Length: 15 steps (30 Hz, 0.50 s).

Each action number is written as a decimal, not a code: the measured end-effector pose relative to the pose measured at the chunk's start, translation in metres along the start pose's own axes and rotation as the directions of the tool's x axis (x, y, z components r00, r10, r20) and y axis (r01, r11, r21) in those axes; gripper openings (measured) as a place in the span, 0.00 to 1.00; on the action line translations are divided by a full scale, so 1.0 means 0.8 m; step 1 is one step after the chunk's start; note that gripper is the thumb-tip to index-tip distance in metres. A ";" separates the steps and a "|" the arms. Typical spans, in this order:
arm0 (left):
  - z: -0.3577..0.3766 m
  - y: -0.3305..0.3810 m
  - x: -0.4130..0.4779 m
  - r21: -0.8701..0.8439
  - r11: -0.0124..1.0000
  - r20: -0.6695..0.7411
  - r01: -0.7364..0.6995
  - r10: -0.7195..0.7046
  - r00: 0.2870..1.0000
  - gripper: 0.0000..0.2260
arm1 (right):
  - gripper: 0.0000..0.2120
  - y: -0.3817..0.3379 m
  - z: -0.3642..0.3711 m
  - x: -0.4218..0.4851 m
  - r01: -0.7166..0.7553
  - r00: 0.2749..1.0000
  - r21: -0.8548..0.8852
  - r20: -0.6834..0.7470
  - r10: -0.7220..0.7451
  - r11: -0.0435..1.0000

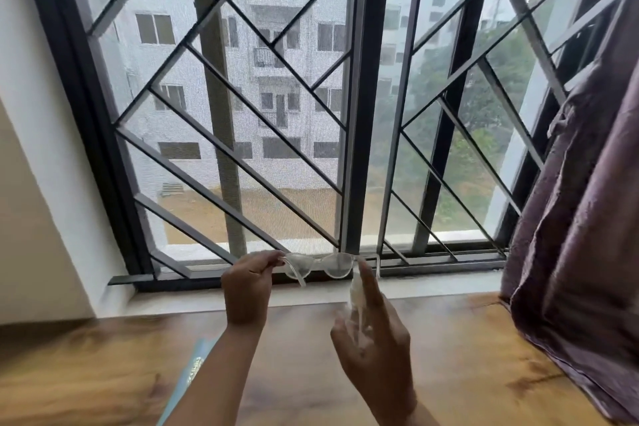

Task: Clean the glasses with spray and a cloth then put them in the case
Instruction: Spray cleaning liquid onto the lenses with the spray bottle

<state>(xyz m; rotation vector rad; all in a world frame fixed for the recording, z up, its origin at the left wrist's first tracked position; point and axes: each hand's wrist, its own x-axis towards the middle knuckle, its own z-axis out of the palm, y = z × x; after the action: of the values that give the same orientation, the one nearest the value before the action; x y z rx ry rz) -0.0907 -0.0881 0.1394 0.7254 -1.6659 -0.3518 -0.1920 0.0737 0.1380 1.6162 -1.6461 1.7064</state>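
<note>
Clear-framed glasses [332, 266] are held up in front of the window, lenses facing me. My left hand [247, 287] pinches them at their left end, by the hinge. My right hand [375, 346] is closed around a small clear spray bottle [356, 294], index finger stretched up over its top, nozzle just below the right lens. A light blue flat object [188, 377], perhaps the case or cloth pack, lies on the wooden table [103, 367] partly hidden by my left forearm. No cloth is visible.
A window with a dark frame and diagonal metal grille [242, 114] fills the view ahead, above a white sill [207, 301]. A purple curtain [581, 235] hangs at the right and drapes onto the table. A white wall stands at the left.
</note>
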 end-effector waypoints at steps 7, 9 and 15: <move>0.000 -0.002 0.003 -0.045 0.998 -0.027 0.034 -0.035 0.999 0.07 | 0.35 -0.011 0.012 0.006 -0.024 0.998 0.060 -0.057 0.028 0.998; 0.000 0.001 0.004 -0.064 0.998 -0.035 0.028 -0.030 0.999 0.07 | 0.33 -0.009 0.012 0.003 -0.037 0.998 0.060 -0.057 0.041 0.998; 0.003 0.007 0.003 -0.066 0.998 -0.031 0.007 -0.009 0.999 0.08 | 0.28 -0.007 0.009 0.004 -0.088 0.992 0.042 -0.083 0.091 0.995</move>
<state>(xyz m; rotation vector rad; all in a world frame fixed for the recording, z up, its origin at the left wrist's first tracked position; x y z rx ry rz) -0.0948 -0.0860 0.1441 0.6854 -1.6144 -0.3978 -0.1849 0.0680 0.1411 1.4856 -1.6782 1.8345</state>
